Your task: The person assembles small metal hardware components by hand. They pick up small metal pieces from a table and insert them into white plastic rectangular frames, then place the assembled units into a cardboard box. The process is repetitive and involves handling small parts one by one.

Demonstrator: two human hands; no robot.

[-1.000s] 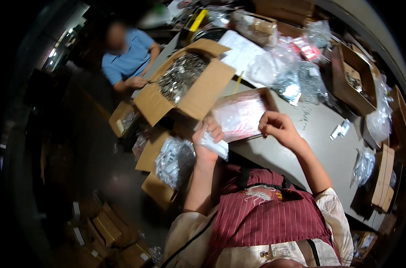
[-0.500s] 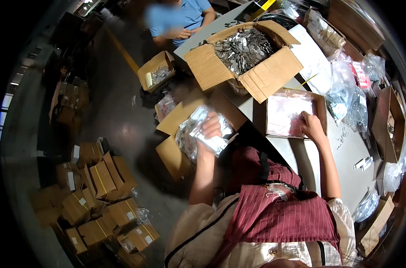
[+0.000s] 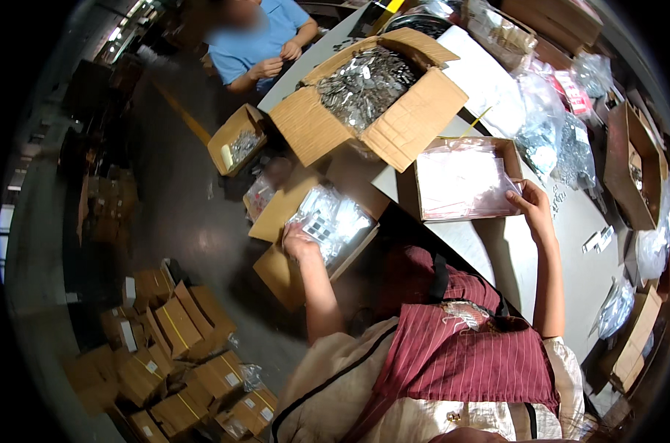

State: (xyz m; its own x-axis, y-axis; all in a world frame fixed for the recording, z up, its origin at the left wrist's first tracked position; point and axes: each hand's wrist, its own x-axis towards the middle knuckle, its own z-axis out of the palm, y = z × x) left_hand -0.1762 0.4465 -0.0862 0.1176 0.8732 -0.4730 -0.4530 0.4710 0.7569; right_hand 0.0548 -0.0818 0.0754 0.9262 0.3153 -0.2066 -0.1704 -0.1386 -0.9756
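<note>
My left hand (image 3: 299, 242) is at the near left side of an open cardboard box (image 3: 274, 269), its fingers curled round the edge of clear plastic packets (image 3: 335, 221) and partly hidden by them. Dark squares show through the packets. My right hand (image 3: 533, 203) pinches a clear plastic bag (image 3: 511, 189) at the right edge of a shallow cardboard box (image 3: 421, 181). Flat clear, pinkish bags (image 3: 460, 181) lie stacked inside that box.
A large open carton (image 3: 416, 122) of small metal parts (image 3: 368, 81) stands on the grey table (image 3: 523, 255). Bagged parts (image 3: 545, 111) lie along its right side. Across the corner sits a person in blue (image 3: 257, 44). Cardboard boxes (image 3: 176, 325) are piled on the floor at left.
My left hand has lowered its packets into the box and moved left. My right hand has shifted to the box's right edge, lifting a bag's edge. The whole view has turned slightly.
</note>
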